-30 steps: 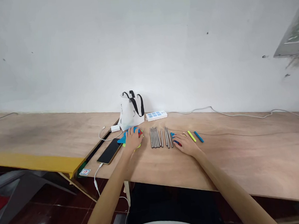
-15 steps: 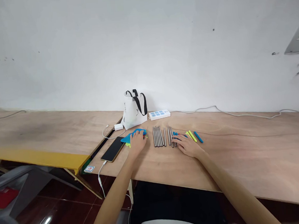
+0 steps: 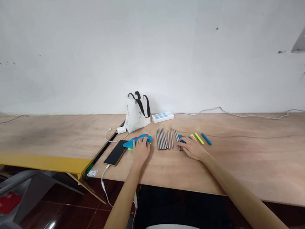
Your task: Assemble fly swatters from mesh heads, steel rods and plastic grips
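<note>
My left hand (image 3: 141, 149) lies flat, fingers spread, on a pile of blue, red and yellow-green flat pieces (image 3: 132, 142) on the wooden table (image 3: 253, 162). Right of it lies a row of several grey metal rods (image 3: 163, 139). My right hand (image 3: 192, 147) rests palm down beside the rods, its fingertips over a rod and small blue pieces (image 3: 181, 137). A yellow-green stick (image 3: 198, 138) and a blue stick (image 3: 206, 139) lie just right of that hand.
A phone (image 3: 116, 153) on a white cable lies left of the pile. A white bag with black handles (image 3: 138, 111), a charger (image 3: 121, 129) and a power strip (image 3: 162, 117) stand near the wall. A yellow-edged table (image 3: 39, 162) adjoins at left.
The view has shifted slightly. My right hand has slid a little towards the rods, and one rod lies skewed under its fingertips. The left hand stays on the coloured pile.
</note>
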Demonstrator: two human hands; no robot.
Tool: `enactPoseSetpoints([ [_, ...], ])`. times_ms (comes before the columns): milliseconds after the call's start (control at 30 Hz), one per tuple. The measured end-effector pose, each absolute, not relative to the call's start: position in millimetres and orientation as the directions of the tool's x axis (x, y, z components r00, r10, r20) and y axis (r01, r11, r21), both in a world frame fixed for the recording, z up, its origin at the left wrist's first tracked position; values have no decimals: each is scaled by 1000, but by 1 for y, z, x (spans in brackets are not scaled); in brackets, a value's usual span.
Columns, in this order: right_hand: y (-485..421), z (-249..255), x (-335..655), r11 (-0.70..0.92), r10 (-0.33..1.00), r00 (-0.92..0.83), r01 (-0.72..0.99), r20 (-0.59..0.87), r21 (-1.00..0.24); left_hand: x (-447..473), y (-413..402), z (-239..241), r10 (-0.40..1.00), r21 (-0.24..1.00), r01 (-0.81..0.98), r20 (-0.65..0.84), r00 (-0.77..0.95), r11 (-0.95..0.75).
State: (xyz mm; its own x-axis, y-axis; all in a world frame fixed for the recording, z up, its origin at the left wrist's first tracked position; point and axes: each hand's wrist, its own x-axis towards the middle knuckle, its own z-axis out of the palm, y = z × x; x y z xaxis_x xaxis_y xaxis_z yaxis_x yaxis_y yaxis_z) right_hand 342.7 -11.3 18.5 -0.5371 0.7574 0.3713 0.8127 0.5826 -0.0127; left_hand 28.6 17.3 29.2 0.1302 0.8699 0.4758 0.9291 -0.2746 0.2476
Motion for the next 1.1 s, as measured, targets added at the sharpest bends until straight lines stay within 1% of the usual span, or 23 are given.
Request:
enactPoseSetpoints([
  [233,-15,20,339,564,756,-509,826,412,-12,25,19,35,860,292,901,489,146,-319],
  [333,-14,18,339,559,754,-499,829,427,-19,24,12,45,831,298,885,534,157,-359],
  [500,-12,15,338,556,754,-489,830,438,-30,31,-10,56,730,298,805,645,227,-513],
  [600,-13,12,337,567,741,-494,823,455,-31,40,-23,48,703,339,737,665,252,-585],
  [667,-15,10,336,579,732,-500,815,464,-35,46,-29,42,689,340,705,665,288,-622],
  [767,-21,5,332,575,734,-481,816,480,-62,50,-33,36,656,317,665,669,349,-677],
  [867,-35,-3,327,559,749,-444,822,492,-109,50,-33,33,628,315,637,695,349,-703],
  [1000,-63,-13,319,507,794,-374,843,480,-181,48,-33,31,648,347,633,686,332,-692],
  [1100,-84,-16,313,482,820,-349,848,454,-219,49,-36,31,663,360,625,658,356,-693],
])
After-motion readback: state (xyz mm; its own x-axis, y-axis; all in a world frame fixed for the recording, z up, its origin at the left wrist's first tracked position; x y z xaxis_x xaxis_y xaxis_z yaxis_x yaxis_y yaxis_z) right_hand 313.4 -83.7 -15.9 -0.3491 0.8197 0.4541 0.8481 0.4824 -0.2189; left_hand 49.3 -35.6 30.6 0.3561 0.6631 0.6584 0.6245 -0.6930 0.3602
